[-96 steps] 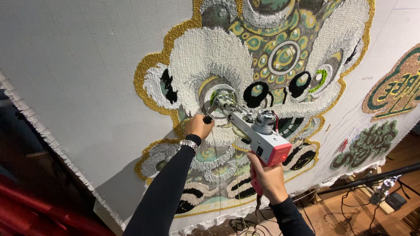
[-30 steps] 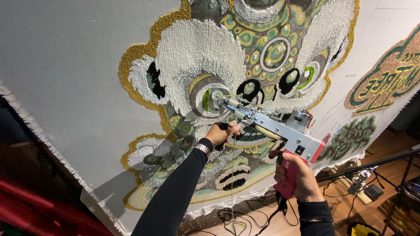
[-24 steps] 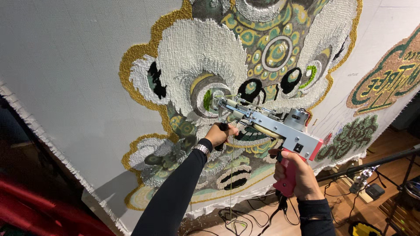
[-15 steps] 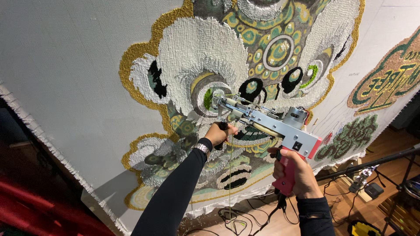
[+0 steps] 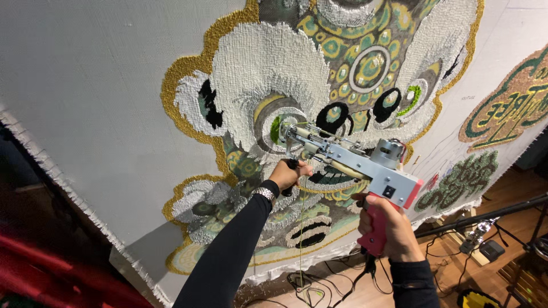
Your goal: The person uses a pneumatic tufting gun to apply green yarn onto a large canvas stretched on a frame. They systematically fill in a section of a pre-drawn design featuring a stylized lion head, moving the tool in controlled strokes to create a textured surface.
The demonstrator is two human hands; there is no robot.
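A grey tufting gun [image 5: 365,162] with a red grip points at a stretched white cloth [image 5: 97,97] bearing a tufted lion-face design [image 5: 319,85] in gold, white, green and black. My right hand [image 5: 385,228] is closed around the red pistol grip below the gun's body. My left hand [image 5: 288,174] grips the black front handle under the gun's nose. The needle end [image 5: 285,134] touches the cloth at a green patch inside a round white-ringed eye. A thin yarn strand [image 5: 301,228] hangs down from the gun.
A second tufted green and gold motif [image 5: 505,105] sits at the right of the cloth, a darker green one [image 5: 456,182] below it. A black bar [image 5: 485,214] crosses at lower right. Cables [image 5: 319,282] and a small device [image 5: 488,248] lie on the wooden floor.
Since 3.2 s ago the gun has swung from steep to nearly level, with my right hand moving right. Over the last second the needle stays at the green eye patch.
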